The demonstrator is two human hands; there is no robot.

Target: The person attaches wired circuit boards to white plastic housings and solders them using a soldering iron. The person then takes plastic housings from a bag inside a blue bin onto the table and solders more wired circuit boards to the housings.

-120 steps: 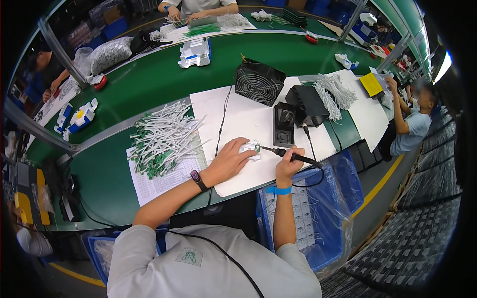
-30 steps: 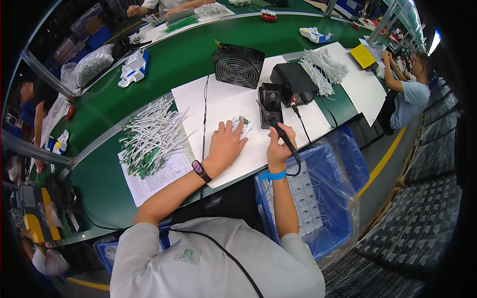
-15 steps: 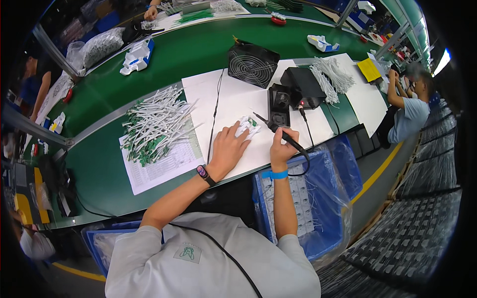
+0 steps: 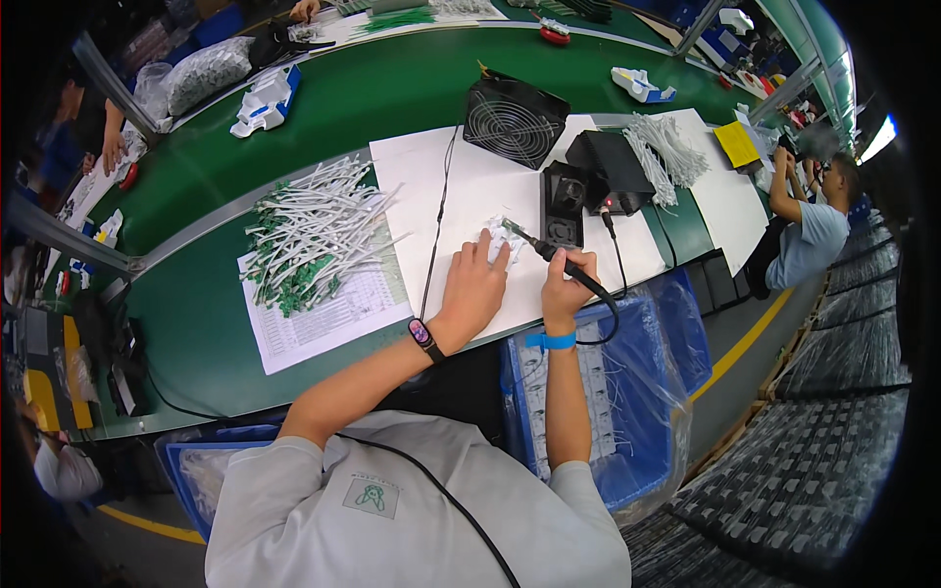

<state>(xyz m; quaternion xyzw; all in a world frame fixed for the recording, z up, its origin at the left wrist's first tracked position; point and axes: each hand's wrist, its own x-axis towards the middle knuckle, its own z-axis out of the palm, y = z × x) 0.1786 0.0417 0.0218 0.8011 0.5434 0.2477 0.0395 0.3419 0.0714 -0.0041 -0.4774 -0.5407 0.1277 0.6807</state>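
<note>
My right hand (image 4: 569, 291) grips a black soldering iron (image 4: 552, 252) like a pen, its tip pointing up and left to a small white part with a bit of green (image 4: 506, 235). On the white sheet (image 4: 470, 186), my left hand (image 4: 474, 294) steadies that part with its fingertips, fingers stretched forward. Whether the tip touches it is too small to tell. Just right of the part stands a black iron holder (image 4: 562, 203). A pile of white wires with green ends (image 4: 319, 230) lies left of my left hand, on a printed paper (image 4: 323, 338).
A black fan (image 4: 515, 120) stands behind the work spot. Beside it are a black power box (image 4: 610, 171) and a bundle of white wires (image 4: 667, 152). The iron's cord loops near my right wrist. A blue bin (image 4: 637, 461) sits below the table edge. Another person (image 4: 821, 225) works at the right.
The soldering iron's tip has come down to the small white part. My left hand has shifted slightly on that part, and the whole view has moved a little.
</note>
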